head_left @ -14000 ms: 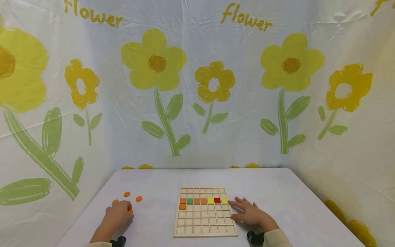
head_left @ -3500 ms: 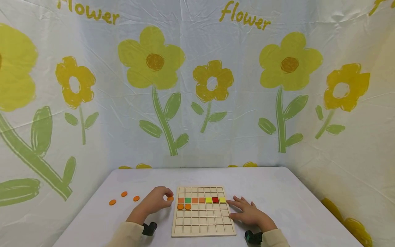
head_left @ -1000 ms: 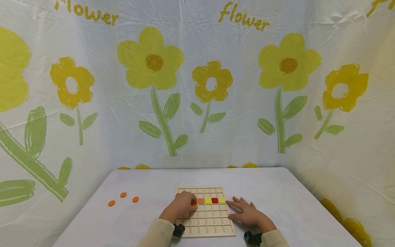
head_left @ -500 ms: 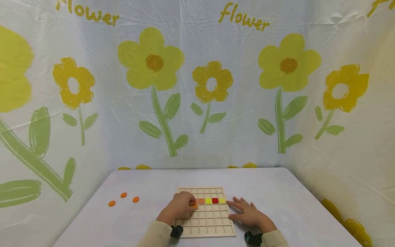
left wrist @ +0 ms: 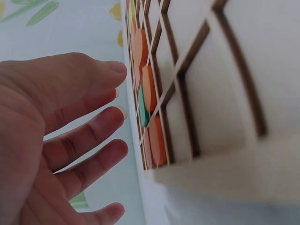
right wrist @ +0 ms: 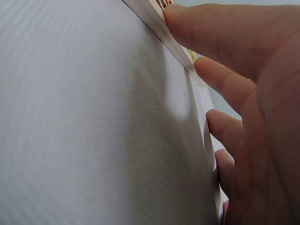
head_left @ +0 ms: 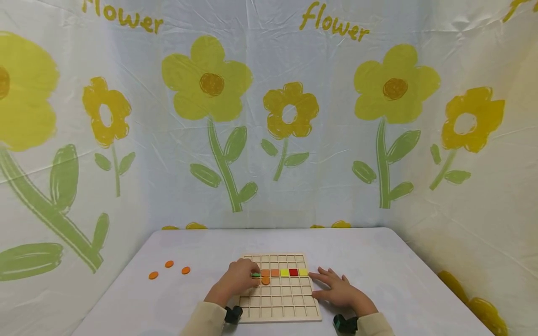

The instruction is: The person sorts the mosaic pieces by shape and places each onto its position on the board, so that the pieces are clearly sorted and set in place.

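A light wooden grid board (head_left: 290, 313) lies on the table. One of its rows holds coloured squares: green, orange, yellow and a red square (head_left: 293, 272). In the row nearer me sits an orange disc (head_left: 265, 280), third from the left. The left wrist view shows two further discs, a middle disc (left wrist: 149, 87) and an end disc (left wrist: 158, 140). My left hand (head_left: 236, 279) hovers over the board's left side, thumb and fingers apart, holding nothing. My right hand (head_left: 339, 288) rests with spread fingers against the board's right edge, thumb and index fingertip touching it.
Three loose orange discs lie on the table's left side: a back disc (head_left: 169, 264), a right disc (head_left: 186, 270) and a left disc (head_left: 153, 275). The white table (head_left: 353, 252) ends at a flower-printed curtain (head_left: 332, 186) behind and at both sides.
A third orange disc now sits in the board's row, released by my left hand. That hand has drawn back leftward with its fingers parted. My right hand stays put.
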Demonstrator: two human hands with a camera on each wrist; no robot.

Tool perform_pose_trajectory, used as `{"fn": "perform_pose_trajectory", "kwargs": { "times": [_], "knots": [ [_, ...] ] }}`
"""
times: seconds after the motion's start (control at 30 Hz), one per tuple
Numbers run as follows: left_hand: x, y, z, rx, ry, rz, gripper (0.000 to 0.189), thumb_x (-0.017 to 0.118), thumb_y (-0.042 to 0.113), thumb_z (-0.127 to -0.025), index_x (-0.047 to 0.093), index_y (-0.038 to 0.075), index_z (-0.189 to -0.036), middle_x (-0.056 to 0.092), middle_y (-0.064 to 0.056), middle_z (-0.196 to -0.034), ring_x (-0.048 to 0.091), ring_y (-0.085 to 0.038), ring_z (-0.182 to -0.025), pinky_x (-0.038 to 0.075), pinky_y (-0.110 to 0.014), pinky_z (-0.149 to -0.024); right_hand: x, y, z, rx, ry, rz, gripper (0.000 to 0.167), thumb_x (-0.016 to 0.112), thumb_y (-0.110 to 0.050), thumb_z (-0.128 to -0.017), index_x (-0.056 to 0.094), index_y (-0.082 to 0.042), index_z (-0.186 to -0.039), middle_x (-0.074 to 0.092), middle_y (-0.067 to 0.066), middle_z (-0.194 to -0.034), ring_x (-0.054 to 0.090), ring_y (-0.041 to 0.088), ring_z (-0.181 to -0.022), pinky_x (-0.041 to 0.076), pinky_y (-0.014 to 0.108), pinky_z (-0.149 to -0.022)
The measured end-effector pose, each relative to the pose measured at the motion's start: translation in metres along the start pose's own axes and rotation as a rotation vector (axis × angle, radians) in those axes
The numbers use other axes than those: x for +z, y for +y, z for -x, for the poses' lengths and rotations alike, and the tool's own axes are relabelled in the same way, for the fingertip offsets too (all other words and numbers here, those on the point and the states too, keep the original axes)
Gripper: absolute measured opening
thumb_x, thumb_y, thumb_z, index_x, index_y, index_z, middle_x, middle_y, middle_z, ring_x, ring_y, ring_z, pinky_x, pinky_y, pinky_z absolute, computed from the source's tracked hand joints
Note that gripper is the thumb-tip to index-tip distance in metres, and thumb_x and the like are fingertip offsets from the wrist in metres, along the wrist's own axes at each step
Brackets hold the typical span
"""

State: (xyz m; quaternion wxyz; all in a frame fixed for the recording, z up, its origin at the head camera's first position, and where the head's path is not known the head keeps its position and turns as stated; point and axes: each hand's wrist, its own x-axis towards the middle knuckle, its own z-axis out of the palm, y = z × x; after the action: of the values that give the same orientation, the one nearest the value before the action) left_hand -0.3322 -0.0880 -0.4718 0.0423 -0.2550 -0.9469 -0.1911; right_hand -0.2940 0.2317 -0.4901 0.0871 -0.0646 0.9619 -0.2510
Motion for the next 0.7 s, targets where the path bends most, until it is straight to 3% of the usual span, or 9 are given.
{"fn": "perform_pose_trajectory", "kwargs": {
  "times": [0.2,0.4,0.7],
  "knots": [
    [-0.008,-0.011,0.008,-0.041,0.016,0.074,0.02,0.069,0.019,-0.084,0.072,0.01,-0.102,0.067,-0.003,-0.098,0.058,-0.021,-0.088,0.046,-0.045,-0.078,0.0,-0.001,0.001,-0.005,0.0,0.005,0.067,0.066,-0.057,-0.08,0.053,-0.027,-0.138,0.037,0.012,-0.154,0.019,0.046,-0.145,0.006,0.073,-0.109],
    [-0.017,-0.023,0.013,-0.1,0.026,0.056,0.019,0.07,0.022,-0.085,0.071,0.011,-0.1,0.067,-0.003,-0.099,0.059,-0.024,-0.093,0.046,-0.049,-0.085,-0.001,-0.002,0.001,-0.006,0.005,0.011,0.067,0.067,-0.057,-0.08,0.053,-0.026,-0.138,0.037,0.012,-0.154,0.02,0.046,-0.145,0.006,0.074,-0.109],
    [-0.029,-0.04,0.027,-0.257,0.049,0.035,0.018,0.073,0.023,-0.083,0.07,0.016,-0.1,0.063,-0.001,-0.098,0.057,-0.021,-0.093,0.049,-0.046,-0.087,-0.001,-0.002,0.002,-0.001,0.005,0.009,0.067,0.067,-0.057,-0.079,0.054,-0.026,-0.138,0.037,0.013,-0.154,0.019,0.046,-0.145,0.005,0.074,-0.109]
  ]
}}
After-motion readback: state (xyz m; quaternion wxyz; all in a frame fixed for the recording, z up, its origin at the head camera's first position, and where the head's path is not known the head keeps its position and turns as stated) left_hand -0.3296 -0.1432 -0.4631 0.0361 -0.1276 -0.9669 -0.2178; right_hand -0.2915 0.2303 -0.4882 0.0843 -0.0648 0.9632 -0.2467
